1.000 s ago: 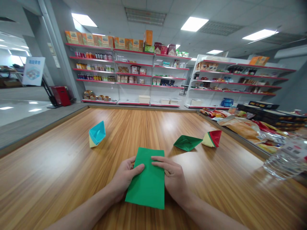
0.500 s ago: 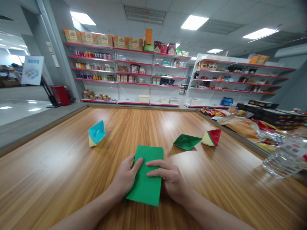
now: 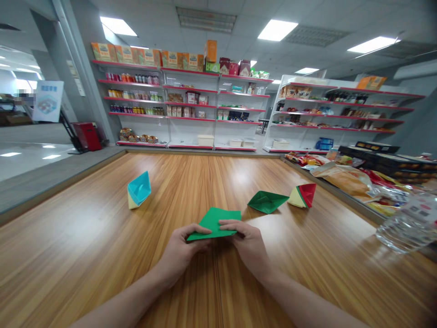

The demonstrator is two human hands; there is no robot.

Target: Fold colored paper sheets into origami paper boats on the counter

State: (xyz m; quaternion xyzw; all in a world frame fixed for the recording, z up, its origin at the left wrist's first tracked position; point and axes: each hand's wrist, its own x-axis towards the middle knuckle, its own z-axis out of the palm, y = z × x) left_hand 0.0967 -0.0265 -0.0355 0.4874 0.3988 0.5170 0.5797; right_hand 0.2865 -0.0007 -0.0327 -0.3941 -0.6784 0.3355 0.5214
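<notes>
Over the near part of the worktop, I hold the green paper between both hands, my left hand's fingers clamped on its left corner and my right hand's on its right side, nearer the dark green paper boat.

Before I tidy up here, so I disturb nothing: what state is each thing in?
Green paper: held by left hand and right hand
Blue paper: folded, hollow, on table
Dark green paper: folded, on table
Red-and-yellow paper: folded, on table
Clear bottle: partly out of view
Ceiling lights: lit
Shelves: partly stocked
</notes>
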